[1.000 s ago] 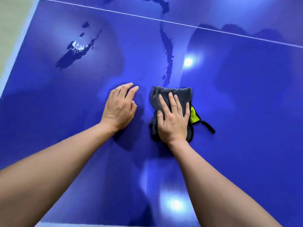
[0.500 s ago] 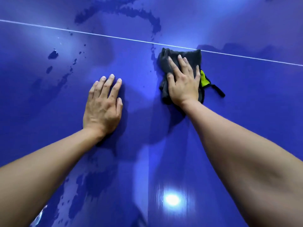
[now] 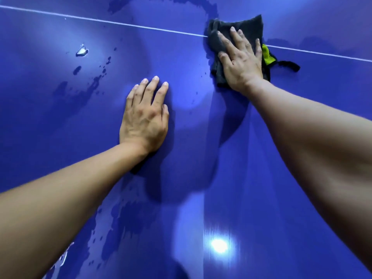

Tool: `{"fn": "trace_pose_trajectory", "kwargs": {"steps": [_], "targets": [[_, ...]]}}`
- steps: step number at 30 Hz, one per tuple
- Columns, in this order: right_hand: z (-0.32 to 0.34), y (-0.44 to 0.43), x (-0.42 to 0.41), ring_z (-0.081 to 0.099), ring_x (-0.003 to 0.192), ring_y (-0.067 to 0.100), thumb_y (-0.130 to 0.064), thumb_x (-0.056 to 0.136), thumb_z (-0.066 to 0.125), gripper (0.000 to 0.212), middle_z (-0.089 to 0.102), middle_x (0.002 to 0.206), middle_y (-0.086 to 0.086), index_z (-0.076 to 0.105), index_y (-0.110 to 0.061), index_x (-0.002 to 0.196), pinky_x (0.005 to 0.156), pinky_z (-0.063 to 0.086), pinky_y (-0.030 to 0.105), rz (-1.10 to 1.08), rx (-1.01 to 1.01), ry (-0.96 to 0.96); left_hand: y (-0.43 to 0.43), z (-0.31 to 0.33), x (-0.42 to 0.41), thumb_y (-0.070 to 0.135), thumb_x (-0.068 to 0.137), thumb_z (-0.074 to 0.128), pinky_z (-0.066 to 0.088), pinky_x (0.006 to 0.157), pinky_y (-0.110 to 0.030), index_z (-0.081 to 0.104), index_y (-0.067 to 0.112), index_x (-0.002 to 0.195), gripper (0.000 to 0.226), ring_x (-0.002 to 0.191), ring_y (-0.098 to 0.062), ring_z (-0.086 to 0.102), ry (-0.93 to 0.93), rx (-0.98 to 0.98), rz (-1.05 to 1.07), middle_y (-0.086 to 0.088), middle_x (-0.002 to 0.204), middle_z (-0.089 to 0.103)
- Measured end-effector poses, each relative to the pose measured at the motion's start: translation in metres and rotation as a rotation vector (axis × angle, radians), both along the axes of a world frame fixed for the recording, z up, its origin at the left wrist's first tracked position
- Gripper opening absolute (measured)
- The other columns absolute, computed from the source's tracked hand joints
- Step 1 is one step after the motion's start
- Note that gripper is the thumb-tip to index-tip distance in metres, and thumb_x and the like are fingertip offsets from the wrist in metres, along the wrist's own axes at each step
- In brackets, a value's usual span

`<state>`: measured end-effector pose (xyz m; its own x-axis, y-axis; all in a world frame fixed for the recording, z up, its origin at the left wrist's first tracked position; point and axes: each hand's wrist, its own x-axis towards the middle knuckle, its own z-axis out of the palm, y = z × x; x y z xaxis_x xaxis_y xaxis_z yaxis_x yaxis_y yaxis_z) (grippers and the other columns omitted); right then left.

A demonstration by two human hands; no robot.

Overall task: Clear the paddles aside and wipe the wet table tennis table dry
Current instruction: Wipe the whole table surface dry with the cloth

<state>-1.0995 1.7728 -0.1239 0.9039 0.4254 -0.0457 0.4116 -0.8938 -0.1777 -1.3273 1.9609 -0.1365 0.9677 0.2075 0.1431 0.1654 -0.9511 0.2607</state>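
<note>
The blue table tennis table (image 3: pixel 302 121) fills the view, with a thin white line (image 3: pixel 120 23) running across its far part. My right hand (image 3: pixel 240 63) lies flat on a dark grey cloth (image 3: pixel 247 25) with a yellow-green tag (image 3: pixel 266 55) and a black loop, pressing it on the table across the white line. My left hand (image 3: pixel 145 119) rests palm down on the bare surface, fingers together, holding nothing. Water patches (image 3: pixel 80 89) lie left of my left hand, and another wet smear (image 3: pixel 165 5) lies beyond the line. No paddles are in view.
More water (image 3: pixel 120 224) spreads on the near left part of the table under my left forearm. A bright lamp reflection (image 3: pixel 219 245) shines on the near surface. A small glinting puddle (image 3: pixel 81 51) sits at the far left.
My right hand has pushed the cloth away from me, up to and over the white line. My left hand has stayed planted on the table as my view moved forward.
</note>
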Motion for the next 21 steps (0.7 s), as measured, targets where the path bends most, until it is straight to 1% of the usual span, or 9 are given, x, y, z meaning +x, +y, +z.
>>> {"fn": "trace_pose_trajectory", "kwargs": {"steps": [3,6,9,11,13,17,21], "targets": [[-0.003,0.01,-0.048,0.008,0.156,0.01,-0.046,0.102,0.025,0.054,0.015,0.169,-0.008,0.022,-0.048,0.156,0.125,-0.002,0.052,0.104,-0.004,-0.021,0.0,0.0,-0.002,0.029,0.101,0.032,0.015,0.125,-0.042,0.039,0.014,0.153,0.054,0.15,-0.031,0.028,0.016,-0.006,0.003,-0.011,0.161,0.036],[-0.003,0.007,-0.099,0.009,0.156,0.01,-0.046,0.102,0.025,0.054,0.017,0.169,-0.008,0.024,-0.047,0.156,0.126,-0.001,0.051,0.131,0.02,-0.028,0.001,0.001,-0.003,0.026,0.101,0.034,0.014,0.126,-0.04,0.041,0.011,0.152,0.054,0.15,-0.031,0.028,0.022,-0.035,0.001,-0.011,0.161,0.036],[-0.004,-0.006,-0.154,0.01,0.156,0.01,-0.046,0.103,0.024,0.054,0.018,0.168,-0.008,0.024,-0.047,0.156,0.126,0.0,0.052,0.151,0.032,-0.03,0.002,0.006,-0.012,0.02,0.099,0.036,0.017,0.123,-0.039,0.045,0.006,0.147,0.051,0.148,-0.033,0.033,0.023,-0.101,-0.01,-0.013,0.159,0.039],[-0.004,-0.015,-0.19,0.01,0.156,0.011,-0.046,0.103,0.024,0.054,0.019,0.168,-0.008,0.024,-0.047,0.156,0.126,0.0,0.052,0.166,0.037,-0.03,-0.002,0.01,-0.029,0.02,0.098,0.034,0.02,0.121,-0.039,0.046,0.006,0.146,0.051,0.146,-0.033,0.035,0.025,-0.121,0.003,-0.013,0.157,0.04],[-0.004,-0.026,-0.227,0.01,0.156,0.012,-0.045,0.103,0.024,0.054,0.019,0.168,-0.007,0.024,-0.046,0.157,0.126,0.0,0.052,0.186,0.028,-0.034,-0.013,0.013,-0.07,0.019,0.097,0.034,0.023,0.12,-0.041,0.047,0.006,0.146,0.052,0.143,-0.034,0.038,0.027,-0.111,-0.013,-0.014,0.155,0.042],[-0.007,-0.047,-0.301,0.014,0.155,0.013,-0.043,0.104,0.027,0.053,0.022,0.167,-0.005,0.027,-0.043,0.157,0.125,0.004,0.054,0.209,0.024,-0.077,-0.05,0.01,-0.19,0.016,0.097,0.039,0.027,0.121,-0.047,0.048,0.004,0.146,0.051,0.142,-0.036,0.042,0.015,-0.103,-0.068,-0.016,0.152,0.047],[-0.01,-0.066,-0.37,0.017,0.155,0.015,-0.044,0.103,0.028,0.053,0.025,0.167,-0.003,0.029,-0.041,0.157,0.125,0.006,0.055,0.216,0.033,-0.093,-0.09,0.01,-0.308,0.012,0.097,0.043,0.028,0.122,-0.048,0.046,0.003,0.148,0.052,0.145,-0.035,0.039,0.007,-0.086,-0.072,-0.015,0.155,0.044]]}}
